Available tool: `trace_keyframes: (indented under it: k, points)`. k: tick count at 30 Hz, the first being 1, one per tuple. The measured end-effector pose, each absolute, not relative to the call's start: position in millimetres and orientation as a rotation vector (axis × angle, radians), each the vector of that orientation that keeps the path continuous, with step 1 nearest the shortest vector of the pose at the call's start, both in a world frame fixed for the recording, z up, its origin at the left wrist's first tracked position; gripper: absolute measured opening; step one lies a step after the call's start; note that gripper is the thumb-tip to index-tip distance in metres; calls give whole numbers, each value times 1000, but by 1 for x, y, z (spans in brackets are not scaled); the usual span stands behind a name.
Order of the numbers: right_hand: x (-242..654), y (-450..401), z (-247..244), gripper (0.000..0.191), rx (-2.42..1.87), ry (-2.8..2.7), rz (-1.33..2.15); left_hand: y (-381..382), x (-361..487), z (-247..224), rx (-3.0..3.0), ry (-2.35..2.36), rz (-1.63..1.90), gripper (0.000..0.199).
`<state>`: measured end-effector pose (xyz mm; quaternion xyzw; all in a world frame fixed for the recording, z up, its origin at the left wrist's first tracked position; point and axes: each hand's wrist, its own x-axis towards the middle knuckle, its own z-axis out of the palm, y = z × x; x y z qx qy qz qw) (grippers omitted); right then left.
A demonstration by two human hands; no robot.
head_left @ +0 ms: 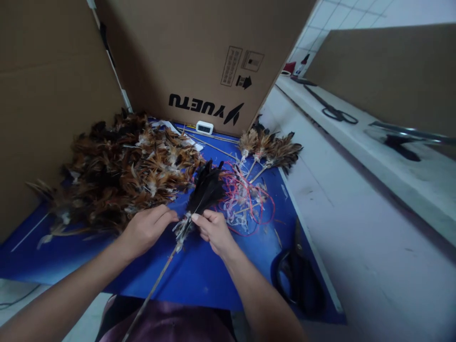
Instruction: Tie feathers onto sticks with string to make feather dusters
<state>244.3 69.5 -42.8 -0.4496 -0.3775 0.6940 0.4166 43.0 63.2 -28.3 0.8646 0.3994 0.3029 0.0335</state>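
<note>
A feather duster [206,190] with dark feathers lies tilted in front of me. Its thin stick [155,285] runs down towards my lap, and pale strips bind the feathers' base [183,231]. From the right, my right hand [216,233] pinches at this binding with thumb and fingers. My left hand [147,230] is closed just left of the binding, fingertips pressed together; whatever they pinch, perhaps a strand, is too small to make out. Beyond my left hand spreads a big heap of brown feather bunches [124,175].
Tangled pink and white string [245,199] lies right of the duster. Several finished-looking feather bunches on sticks [270,149] rest behind it. Black-handled scissors [297,275] lie at the table's right edge. A small white digital timer [204,128] stands against the cardboard wall [199,57].
</note>
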Motion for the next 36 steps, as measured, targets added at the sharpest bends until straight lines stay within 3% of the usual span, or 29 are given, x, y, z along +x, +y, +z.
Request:
trace_keyframes:
  k: [7,18,25,29,36]
  points:
    - [242,71,-46,49,-1156,-1049,1645,61,37,-14,2432,1284,732,20]
    - [244,71,-43,51,-1055,-919,1889,65,61,-39,1508,1023,1058,21]
    - [243,71,-48,55,-1024,-940,1966,64,69,-44,1590,1015,1011,18]
    - [241,71,-60,43,-1228,-1302,1679,62,71,-47,1955,1125,1031,17]
    - [245,64,-49,26,-1442,-1933,1180,59,67,-58,2094,1221,976,19]
